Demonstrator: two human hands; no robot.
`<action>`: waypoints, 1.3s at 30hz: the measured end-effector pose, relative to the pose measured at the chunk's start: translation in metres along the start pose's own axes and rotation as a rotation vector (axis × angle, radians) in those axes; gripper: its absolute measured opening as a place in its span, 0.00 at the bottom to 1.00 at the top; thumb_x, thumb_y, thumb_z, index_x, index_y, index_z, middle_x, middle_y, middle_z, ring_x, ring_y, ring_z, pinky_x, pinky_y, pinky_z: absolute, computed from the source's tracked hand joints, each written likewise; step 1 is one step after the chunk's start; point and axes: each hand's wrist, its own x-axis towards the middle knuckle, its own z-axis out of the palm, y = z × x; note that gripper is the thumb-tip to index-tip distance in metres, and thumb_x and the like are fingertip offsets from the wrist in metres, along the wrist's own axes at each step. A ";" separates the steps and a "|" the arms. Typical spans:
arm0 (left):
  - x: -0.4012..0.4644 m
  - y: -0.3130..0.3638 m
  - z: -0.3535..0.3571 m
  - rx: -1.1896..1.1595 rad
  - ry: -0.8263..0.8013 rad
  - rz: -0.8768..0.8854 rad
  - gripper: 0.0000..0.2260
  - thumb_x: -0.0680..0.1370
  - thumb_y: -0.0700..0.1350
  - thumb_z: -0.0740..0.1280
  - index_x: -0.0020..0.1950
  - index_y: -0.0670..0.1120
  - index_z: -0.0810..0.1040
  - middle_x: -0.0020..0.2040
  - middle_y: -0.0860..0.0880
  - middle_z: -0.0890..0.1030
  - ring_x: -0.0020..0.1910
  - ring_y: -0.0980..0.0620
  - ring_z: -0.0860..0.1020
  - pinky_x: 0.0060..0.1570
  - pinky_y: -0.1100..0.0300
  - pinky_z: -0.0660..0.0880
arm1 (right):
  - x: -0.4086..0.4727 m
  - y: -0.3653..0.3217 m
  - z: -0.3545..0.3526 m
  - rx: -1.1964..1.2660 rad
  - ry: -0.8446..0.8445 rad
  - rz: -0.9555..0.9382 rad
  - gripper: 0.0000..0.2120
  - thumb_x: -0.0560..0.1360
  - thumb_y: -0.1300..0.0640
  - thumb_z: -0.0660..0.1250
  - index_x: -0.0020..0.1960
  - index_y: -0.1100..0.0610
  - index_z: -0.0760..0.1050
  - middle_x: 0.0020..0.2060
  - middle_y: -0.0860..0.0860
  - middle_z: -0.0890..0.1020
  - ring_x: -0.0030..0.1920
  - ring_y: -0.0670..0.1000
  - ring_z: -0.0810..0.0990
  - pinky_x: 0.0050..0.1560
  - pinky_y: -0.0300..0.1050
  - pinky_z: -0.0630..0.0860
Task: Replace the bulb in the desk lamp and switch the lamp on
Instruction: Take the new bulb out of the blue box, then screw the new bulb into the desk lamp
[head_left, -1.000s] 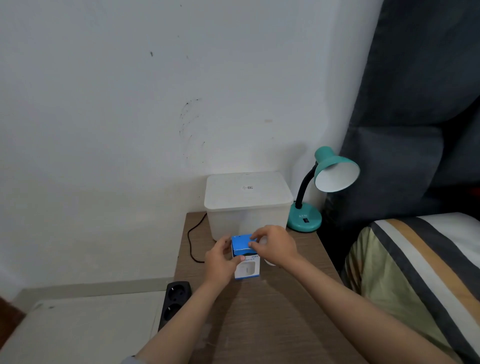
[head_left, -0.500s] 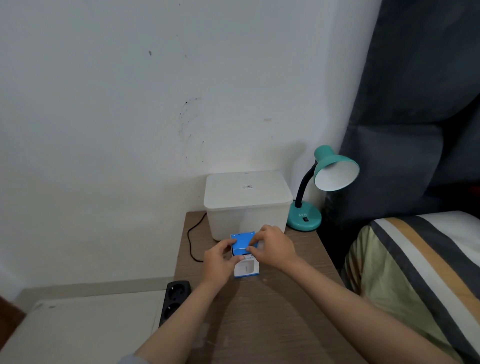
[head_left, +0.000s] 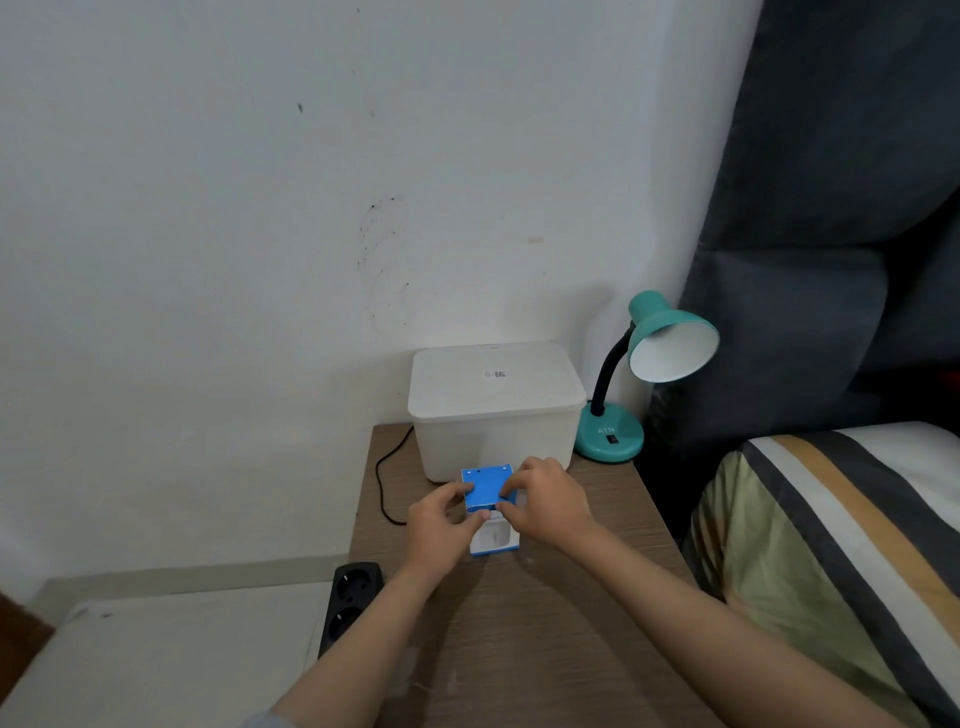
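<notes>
A small blue and white bulb box (head_left: 488, 493) stands on the wooden bedside table (head_left: 530, 639), just in front of the white tub. My left hand (head_left: 439, 527) grips its left side. My right hand (head_left: 545, 501) pinches the blue top flap at the box's right edge. The teal desk lamp (head_left: 660, 343) stands at the table's back right corner, its shade tilted toward the bed and dark inside, with a black rocker switch on its round base (head_left: 610, 439). No bulb is visible in the shade.
A lidded white plastic tub (head_left: 493, 405) sits against the wall behind the box. A black cord (head_left: 382, 483) runs down the table's left edge to a black power strip (head_left: 350, 597). A striped bed (head_left: 841, 540) lies right.
The blue top flap of the box has lifted and tipped back a little under my right hand's fingers. Both hands stay at the box.
</notes>
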 end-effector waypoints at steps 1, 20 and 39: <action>-0.001 0.000 0.000 0.001 0.006 0.002 0.20 0.68 0.44 0.76 0.59 0.43 0.78 0.57 0.47 0.80 0.56 0.55 0.77 0.45 0.72 0.75 | 0.000 0.001 0.000 0.005 -0.012 0.003 0.13 0.73 0.46 0.67 0.54 0.51 0.81 0.54 0.50 0.79 0.56 0.49 0.73 0.48 0.44 0.75; 0.006 0.056 0.011 0.124 0.027 0.200 0.20 0.75 0.45 0.68 0.66 0.45 0.70 0.63 0.48 0.73 0.58 0.59 0.68 0.58 0.65 0.64 | -0.028 0.055 -0.086 0.477 -0.065 0.324 0.21 0.66 0.48 0.75 0.54 0.51 0.74 0.47 0.49 0.77 0.46 0.50 0.79 0.43 0.42 0.77; 0.081 0.187 0.103 -0.001 -0.050 0.563 0.17 0.73 0.39 0.67 0.62 0.44 0.73 0.57 0.48 0.74 0.56 0.55 0.73 0.60 0.67 0.67 | 0.000 0.128 -0.118 0.625 0.776 0.386 0.23 0.66 0.54 0.76 0.60 0.49 0.75 0.53 0.52 0.78 0.51 0.50 0.78 0.55 0.48 0.76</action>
